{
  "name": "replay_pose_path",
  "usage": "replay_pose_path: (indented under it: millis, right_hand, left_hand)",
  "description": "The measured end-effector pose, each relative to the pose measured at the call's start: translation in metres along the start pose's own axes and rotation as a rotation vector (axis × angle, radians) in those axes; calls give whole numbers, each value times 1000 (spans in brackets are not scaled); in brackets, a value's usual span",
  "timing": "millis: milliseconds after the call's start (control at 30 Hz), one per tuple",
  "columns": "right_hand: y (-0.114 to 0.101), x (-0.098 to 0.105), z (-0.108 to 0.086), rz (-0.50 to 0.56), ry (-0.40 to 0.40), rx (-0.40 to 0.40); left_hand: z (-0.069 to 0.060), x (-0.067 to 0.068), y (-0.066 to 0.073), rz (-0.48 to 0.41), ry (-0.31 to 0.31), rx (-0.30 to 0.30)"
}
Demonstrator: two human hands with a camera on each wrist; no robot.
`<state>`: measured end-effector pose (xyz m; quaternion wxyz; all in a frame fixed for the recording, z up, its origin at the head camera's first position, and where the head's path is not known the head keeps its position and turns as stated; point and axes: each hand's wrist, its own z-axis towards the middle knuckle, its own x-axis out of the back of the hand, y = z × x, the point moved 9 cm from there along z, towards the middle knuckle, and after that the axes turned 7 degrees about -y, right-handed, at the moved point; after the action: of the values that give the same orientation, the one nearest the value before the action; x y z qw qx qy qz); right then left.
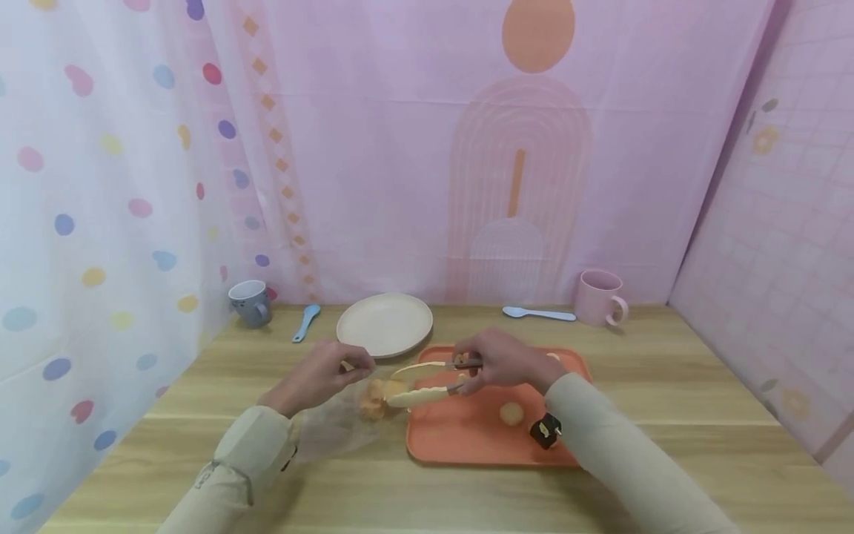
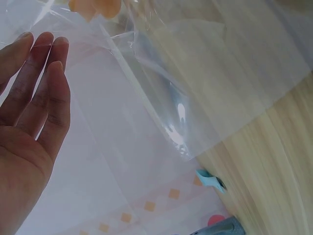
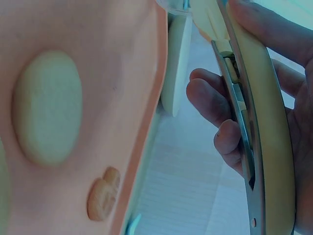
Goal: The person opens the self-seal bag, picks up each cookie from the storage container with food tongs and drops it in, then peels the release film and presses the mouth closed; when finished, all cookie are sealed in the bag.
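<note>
My left hand pinches the edge of a clear plastic bag, its fingers only slightly bent. Orange-brown food pieces are in the bag, at its right end in the head view. My right hand grips cream-tipped tongs above the left part of the orange tray. The tong arms stand apart, their tips at the food pieces; whether they touch them, I cannot tell.
On the tray are a round pale piece, a small brown piece and a black item. Behind stand a cream plate, a grey cup, a pink mug and two blue spoons.
</note>
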<state>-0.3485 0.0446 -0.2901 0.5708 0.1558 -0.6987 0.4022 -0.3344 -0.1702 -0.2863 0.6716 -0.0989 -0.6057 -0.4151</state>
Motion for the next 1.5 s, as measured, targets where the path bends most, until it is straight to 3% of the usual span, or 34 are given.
replay_pose_path:
  millis: [467,767,1200,1500]
  right_hand:
    - [-14,-8,18,48,19,22]
    - [-27,-12,30,6,20,61]
    - [-21,-7,10,27,42,28]
    - [-22,0,-4,-9,69,30]
  left_hand:
    - [1,1,1,-4,8,28]
    - [-2,2,-2,-22,15,33]
    - [0,-3,-2,-36,-3,36]
    - [0,-2,2,-24,22,-9]
